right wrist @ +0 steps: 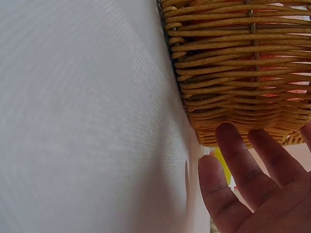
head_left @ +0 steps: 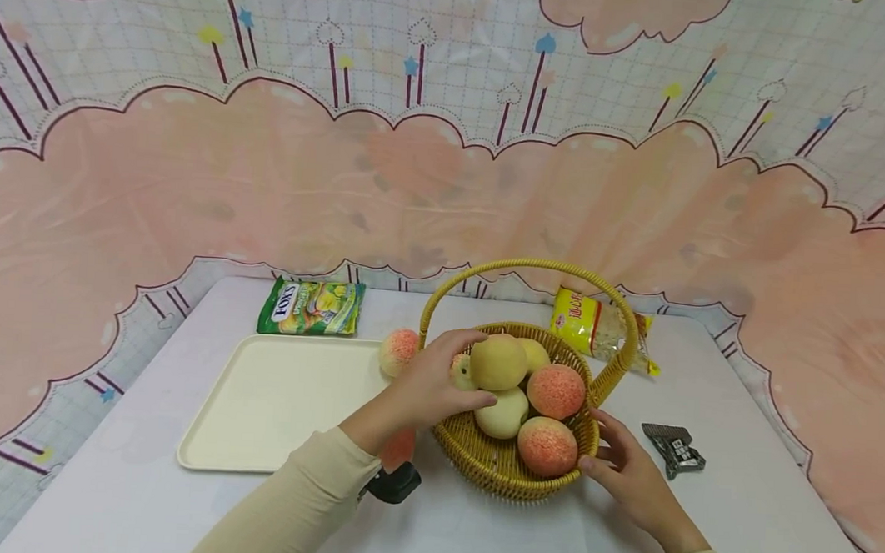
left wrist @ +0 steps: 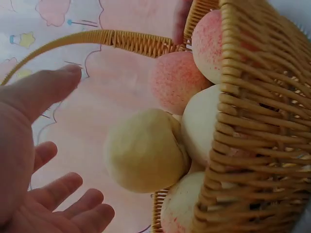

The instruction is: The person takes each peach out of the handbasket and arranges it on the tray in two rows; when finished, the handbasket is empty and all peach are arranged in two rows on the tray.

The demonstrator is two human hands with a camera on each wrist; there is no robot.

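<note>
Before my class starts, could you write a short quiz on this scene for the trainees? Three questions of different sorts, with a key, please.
1. Multiple choice: seen from the head view, what lies just behind the tray?
(a) the green bag
(b) the black packet
(c) the yellow packet

2. True or false: the right hand is at the outside of the basket, not in among the fruit.

3. Fill in the missing word: the basket's ____ arches above the fruit.

Key
1. (a)
2. True
3. handle
</note>
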